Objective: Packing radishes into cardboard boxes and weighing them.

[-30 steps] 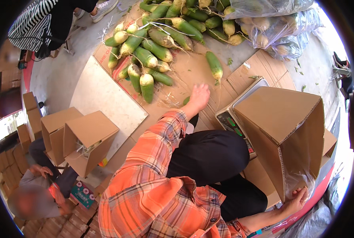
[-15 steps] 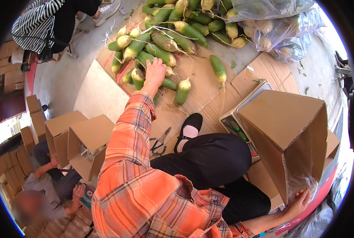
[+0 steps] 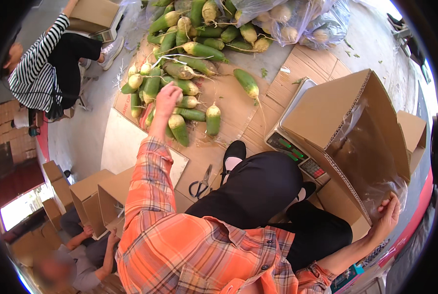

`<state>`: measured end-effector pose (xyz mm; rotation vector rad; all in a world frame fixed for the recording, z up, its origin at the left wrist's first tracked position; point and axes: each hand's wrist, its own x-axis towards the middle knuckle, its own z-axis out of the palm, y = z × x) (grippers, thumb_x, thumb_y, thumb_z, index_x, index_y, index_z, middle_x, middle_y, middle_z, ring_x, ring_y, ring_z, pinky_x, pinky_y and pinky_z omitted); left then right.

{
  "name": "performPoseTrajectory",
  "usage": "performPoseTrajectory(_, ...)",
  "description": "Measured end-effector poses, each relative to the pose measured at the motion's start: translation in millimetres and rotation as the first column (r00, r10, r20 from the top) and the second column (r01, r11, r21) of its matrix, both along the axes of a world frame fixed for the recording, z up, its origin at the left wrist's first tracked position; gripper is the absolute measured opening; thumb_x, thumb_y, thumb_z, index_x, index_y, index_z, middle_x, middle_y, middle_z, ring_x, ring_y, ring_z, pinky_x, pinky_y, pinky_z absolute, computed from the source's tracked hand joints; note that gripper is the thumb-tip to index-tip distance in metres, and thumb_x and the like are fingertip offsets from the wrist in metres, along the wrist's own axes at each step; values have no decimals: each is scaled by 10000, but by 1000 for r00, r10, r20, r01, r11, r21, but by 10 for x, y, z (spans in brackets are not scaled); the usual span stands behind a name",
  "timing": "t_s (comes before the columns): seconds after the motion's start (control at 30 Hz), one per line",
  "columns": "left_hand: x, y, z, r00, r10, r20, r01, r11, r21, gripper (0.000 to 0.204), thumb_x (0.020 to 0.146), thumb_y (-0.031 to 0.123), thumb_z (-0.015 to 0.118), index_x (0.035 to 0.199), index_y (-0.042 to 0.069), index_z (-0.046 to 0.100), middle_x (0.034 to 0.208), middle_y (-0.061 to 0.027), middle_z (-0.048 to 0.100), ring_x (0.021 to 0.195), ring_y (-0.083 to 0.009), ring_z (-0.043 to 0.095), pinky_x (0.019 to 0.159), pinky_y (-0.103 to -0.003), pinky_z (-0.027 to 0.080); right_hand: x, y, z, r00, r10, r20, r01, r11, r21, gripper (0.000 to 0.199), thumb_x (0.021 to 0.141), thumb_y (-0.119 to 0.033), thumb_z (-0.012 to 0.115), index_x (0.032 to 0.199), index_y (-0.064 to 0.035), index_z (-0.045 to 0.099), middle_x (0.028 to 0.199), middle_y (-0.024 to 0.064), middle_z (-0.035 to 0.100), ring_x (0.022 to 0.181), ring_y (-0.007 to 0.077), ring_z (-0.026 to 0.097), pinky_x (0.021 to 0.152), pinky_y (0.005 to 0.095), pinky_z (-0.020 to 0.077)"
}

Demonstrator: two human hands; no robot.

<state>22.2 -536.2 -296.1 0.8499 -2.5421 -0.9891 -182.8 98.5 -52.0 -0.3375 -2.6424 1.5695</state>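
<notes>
My left hand [image 3: 167,100] is at the near side of a heap of green radishes [image 3: 194,51]. Its fingers curl down among them, and what they hold is hidden behind the hand. Close by lie a radish with its pale end up [image 3: 178,131] and another short one [image 3: 213,120]. At the right, my right hand [image 3: 389,211] pinches a clear plastic liner [image 3: 376,188] at the rim of a tall open cardboard box [image 3: 322,108]. This box stands tilted on a digital scale [image 3: 291,151] with a lit display.
Scissors [image 3: 200,183] lie by my shoe on flattened cardboard [image 3: 238,117]. A lone radish [image 3: 247,82] lies right of the heap, below plastic bags of radishes [image 3: 297,24]. Two other people sit at the left, one in stripes [image 3: 37,81], near open boxes [image 3: 89,191].
The view has turned, and the heap sits lower and further left. My left hand has shifted slightly left over the radishes. My right hand stays at the liner.
</notes>
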Motion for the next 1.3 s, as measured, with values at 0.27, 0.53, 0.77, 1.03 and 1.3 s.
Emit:
performPoseTrajectory(0.27, -518, 743, 1349, 527, 616, -585, 446, 386, 808, 317, 921, 326, 471, 775, 47, 508, 805, -72, 556, 1074, -304, 527, 1005, -565, 333, -29, -10, -8, 1000, -14, 13, 16, 993, -119, 236, 928, -205, 510, 989, -6, 622, 712, -6, 532, 596, 48, 436, 548, 163, 341)
performPoseTrajectory(0.53, -979, 1394, 2447, 464, 510, -724, 787, 138, 601, 258, 928, 269, 467, 795, 50, 501, 779, -51, 532, 986, -278, 551, 1031, -551, 278, -24, -107, 28, 989, 146, -8, -142, 948, -284, 213, 918, -201, 525, 931, -18, 634, 664, -16, 529, 558, 40, 437, 520, 166, 344)
performPoseTrajectory(0.77, -1968, 2836, 3459, 405, -77, -911, 909, -75, 411, 267, 943, 277, 433, 870, 38, 529, 869, -111, 611, 957, -316, 589, 938, -529, 404, 23, -34, 75, 985, 174, -4, -159, 890, -426, 290, 949, -244, 461, 1069, -24, 606, 665, -27, 523, 510, 4, 389, 461, 152, 315)
performPoseTrajectory(1.03, -2728, 4305, 2545, 300, -862, -408, 840, 37, 541, 189, 868, 168, 582, 753, 27, 633, 694, -12, 630, 672, -60, 534, 659, -226, 440, 76, -132, 229, 991, 132, 36, -107, 909, -403, 351, 966, -267, 416, 1214, -53, 540, 718, -26, 520, 487, 0, 354, 432, 147, 286)
performPoseTrajectory(1.3, -2986, 4645, 1201, -111, -944, 311, 853, 70, 517, 179, 845, 221, 570, 802, 57, 627, 696, -68, 637, 677, -204, 599, 680, -337, 458, 74, -45, 204, 986, 159, 42, -128, 901, -415, 386, 977, -281, 371, 1217, -20, 526, 765, 10, 540, 487, 7, 370, 436, 145, 283)
